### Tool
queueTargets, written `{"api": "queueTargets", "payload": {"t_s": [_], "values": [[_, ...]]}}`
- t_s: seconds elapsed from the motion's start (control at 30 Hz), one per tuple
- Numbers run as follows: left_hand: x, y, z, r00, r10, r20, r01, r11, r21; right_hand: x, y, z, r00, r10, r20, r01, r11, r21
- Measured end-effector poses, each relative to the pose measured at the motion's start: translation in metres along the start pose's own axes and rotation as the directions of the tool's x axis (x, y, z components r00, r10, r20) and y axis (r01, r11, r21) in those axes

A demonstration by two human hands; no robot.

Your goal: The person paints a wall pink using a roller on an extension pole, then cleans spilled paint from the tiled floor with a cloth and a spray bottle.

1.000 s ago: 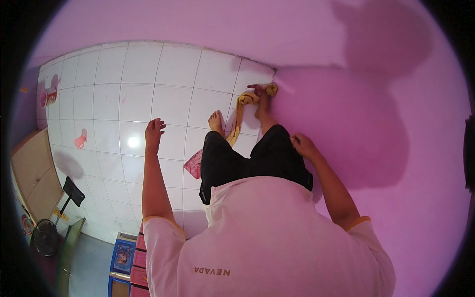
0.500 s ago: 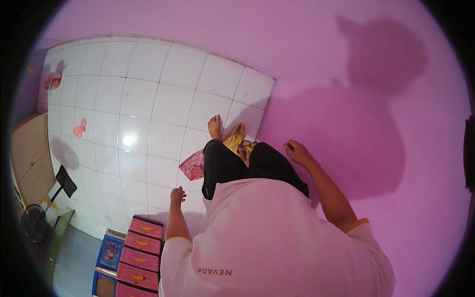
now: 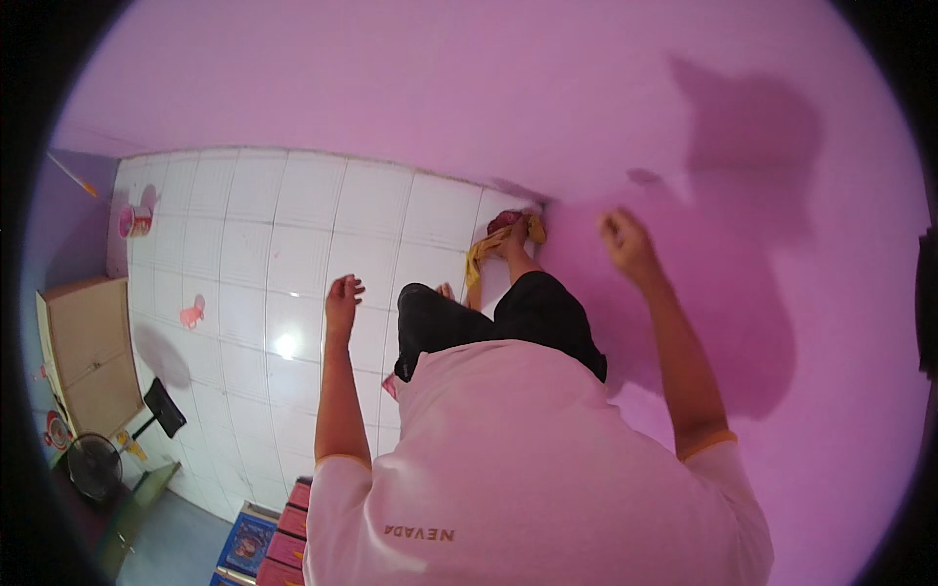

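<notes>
My left hand [image 3: 343,303] hangs over the tiled floor to the left of my black shorts. Its fingers are loosely bent and apart, with nothing in them. My right hand [image 3: 628,242], slightly blurred, is held in front of the pink wall with its fingers curled in; no object shows in it. Down in the floor corner, my right foot [image 3: 515,244] presses on a bunched yellow cloth [image 3: 479,256] and a dark red patterned cloth [image 3: 504,220]. My left foot is mostly hidden behind the shorts. A bit of red cloth [image 3: 390,386] peeks out beside my left thigh.
White floor tiles [image 3: 303,230] meet the pink wall [image 3: 410,88] ahead and to the right. At left are a pink-and-white bucket [image 3: 136,222], a pink item [image 3: 192,313], a wooden cabinet [image 3: 90,356], a black dustpan [image 3: 166,408] and a round fan [image 3: 95,467]. Pink drawers [image 3: 288,547] stand lower left.
My right foot and the yellow and red cloths have moved forward into the corner. Both hands have swung up and forward. The view has shifted, and the drawers show less.
</notes>
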State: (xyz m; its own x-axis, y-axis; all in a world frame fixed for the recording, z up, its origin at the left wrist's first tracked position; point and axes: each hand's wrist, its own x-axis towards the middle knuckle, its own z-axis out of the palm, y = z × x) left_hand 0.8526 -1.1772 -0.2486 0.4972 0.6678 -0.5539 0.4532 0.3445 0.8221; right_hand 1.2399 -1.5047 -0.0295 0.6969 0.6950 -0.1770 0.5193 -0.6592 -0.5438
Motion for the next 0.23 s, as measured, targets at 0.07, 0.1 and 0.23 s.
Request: {"api": "queueTargets", "payload": {"t_s": [0.07,0.1,0.23], "values": [[-0.001,0.063,0.004,0.988,0.150,-0.018,-0.151,0.988,-0.039,0.038,-0.060,-0.067,0.922,-0.191,-0.336,0.199,0.980,-0.012],[-0.003,0.088,0.003,0.976,0.215,-0.040,-0.217,0.974,-0.065,0.057,-0.075,-0.099,0.815,-0.321,-0.482,0.306,0.946,-0.112],[0.016,0.180,-0.007,0.826,0.555,-0.101,-0.524,0.821,0.224,0.087,-0.110,-0.184,0.460,-0.363,-0.810,0.318,0.919,-0.232]]}}
